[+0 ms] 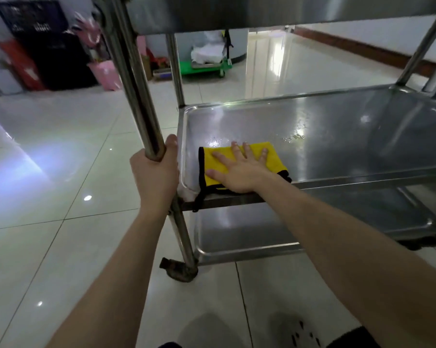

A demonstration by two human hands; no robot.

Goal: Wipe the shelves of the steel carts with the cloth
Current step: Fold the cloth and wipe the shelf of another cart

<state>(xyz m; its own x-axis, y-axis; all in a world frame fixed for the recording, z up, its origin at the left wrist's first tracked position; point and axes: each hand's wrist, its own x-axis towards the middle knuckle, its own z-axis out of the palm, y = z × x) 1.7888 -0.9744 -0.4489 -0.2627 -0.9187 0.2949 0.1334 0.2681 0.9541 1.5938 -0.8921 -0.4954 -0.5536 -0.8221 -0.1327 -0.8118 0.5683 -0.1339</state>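
Observation:
A steel cart stands in front of me with a middle shelf (337, 126), a bottom shelf (249, 232) and the underside of a top shelf (237, 11). A yellow cloth with black edging (274, 156) lies flat on the near left corner of the middle shelf. My right hand (237, 169) presses on the cloth with spread fingers. My left hand (156, 174) is wrapped around the cart's near left upright post (134, 84). Wet streaks glint on the shelf beyond the cloth.
Glossy white floor tiles surround the cart. A rusty caster (179, 270) sits under the near post. Far back are a green platform trolley with white bundles (207, 61), pink bags (104, 71) and dark boxes (49, 46). My feet (294, 330) show at the bottom.

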